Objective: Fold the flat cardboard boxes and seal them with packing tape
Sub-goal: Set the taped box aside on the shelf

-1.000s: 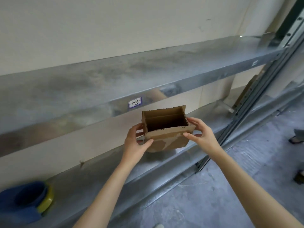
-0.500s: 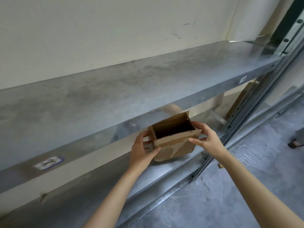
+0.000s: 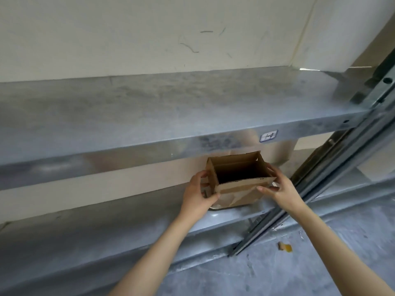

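Both hands are holding a small cardboard box (image 3: pixel 239 184) upright, its top open, over the lower metal shelf (image 3: pixel 106 231), under the upper shelf (image 3: pixel 171 116). Left hand (image 3: pixel 197 198) is gripping the left side, thumb curled onto the front. Right hand (image 3: pixel 282 189) is pinching the right front corner. A labelled sticker (image 3: pixel 268 136) is sitting on the upper shelf's edge.

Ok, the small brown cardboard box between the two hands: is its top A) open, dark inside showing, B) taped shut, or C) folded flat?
A: the small brown cardboard box shows its dark inside through an open top, the left hand gripping one end and the right hand the other.
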Available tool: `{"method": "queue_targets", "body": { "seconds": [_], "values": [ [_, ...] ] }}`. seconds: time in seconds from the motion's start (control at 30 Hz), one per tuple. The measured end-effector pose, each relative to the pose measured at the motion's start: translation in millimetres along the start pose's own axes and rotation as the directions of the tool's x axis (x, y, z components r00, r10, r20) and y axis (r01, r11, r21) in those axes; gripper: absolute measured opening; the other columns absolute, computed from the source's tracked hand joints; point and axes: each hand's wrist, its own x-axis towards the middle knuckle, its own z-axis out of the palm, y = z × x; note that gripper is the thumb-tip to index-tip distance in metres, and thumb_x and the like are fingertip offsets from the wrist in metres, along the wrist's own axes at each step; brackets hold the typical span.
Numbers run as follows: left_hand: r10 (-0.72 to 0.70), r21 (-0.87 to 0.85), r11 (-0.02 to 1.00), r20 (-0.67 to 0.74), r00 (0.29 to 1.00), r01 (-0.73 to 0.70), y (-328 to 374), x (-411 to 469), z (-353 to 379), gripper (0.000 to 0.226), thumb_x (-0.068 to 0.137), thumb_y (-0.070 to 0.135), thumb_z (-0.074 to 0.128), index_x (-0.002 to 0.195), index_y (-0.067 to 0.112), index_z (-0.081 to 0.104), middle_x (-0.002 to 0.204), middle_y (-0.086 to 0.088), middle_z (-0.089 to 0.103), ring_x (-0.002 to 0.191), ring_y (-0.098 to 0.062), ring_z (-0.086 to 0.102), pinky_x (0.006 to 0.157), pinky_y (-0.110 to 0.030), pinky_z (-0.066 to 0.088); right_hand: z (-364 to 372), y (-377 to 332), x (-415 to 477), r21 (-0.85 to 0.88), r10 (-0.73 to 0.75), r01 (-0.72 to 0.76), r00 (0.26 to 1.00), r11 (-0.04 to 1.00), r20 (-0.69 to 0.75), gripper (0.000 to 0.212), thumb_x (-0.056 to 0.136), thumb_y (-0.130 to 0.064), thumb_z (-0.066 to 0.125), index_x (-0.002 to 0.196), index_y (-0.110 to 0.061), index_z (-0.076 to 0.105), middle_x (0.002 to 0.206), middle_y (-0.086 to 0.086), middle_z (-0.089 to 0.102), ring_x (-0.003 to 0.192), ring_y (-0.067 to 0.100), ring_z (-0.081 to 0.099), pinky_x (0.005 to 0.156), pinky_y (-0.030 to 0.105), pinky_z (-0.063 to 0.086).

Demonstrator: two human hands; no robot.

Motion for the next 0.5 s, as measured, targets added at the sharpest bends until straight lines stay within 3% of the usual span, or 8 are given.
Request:
{"method": "queue_targets", "body": {
  "seconds": [0.17, 0.3, 0.5],
  "values": [
    [-0.034, 0.016, 0.999, -0.052, 0.998, 0.034, -1, 9, 34, 0.068, 0.076, 0.014, 0.083, 0.130, 0.033, 0.047, 0.131, 0.002, 0.057, 0.103, 0.005, 0.059, 0.089, -0.030, 0.056, -18, 19, 16, -0.008, 0.025, -0.025, 0.999, 1.000, 0.029, 0.073, 0.080, -0.016, 0.081, 0.139, -0.032, 0.043, 0.137, 0.000, 0.054, 0.126, 0.023, 0.051, 0.106, 0.045, 0.045],
    [-0.031, 0.024, 0.999, -0.075, 0.997, 0.033, -4, 10, 47, 0.072, 0.078, 0.015, 0.082, 0.139, 0.028, 0.047, 0.134, 0.008, 0.055, 0.112, 0.014, 0.053, 0.091, -0.021, 0.053, -25, 28, 23, -0.011, 0.030, -0.029, 0.998, 1.000, 0.050, 0.069, 0.081, -0.016, 0.080, 0.137, -0.032, 0.044, 0.137, -0.002, 0.053, 0.127, 0.019, 0.049, 0.105, 0.042, 0.045],
    [-0.041, 0.020, 0.999, -0.094, 0.995, 0.043, -2, 10, 57, 0.074, 0.083, 0.021, 0.080, 0.145, 0.030, 0.041, 0.139, 0.014, 0.050, 0.120, 0.008, 0.050, 0.098, -0.031, 0.053, -25, 31, 29, 0.032, 0.062, -0.064, 0.996, 0.997, 0.061, 0.066, 0.082, -0.018, 0.078, 0.136, -0.033, 0.043, 0.133, -0.008, 0.050, 0.125, 0.015, 0.045, 0.103, 0.033, 0.038]
  ]
}}
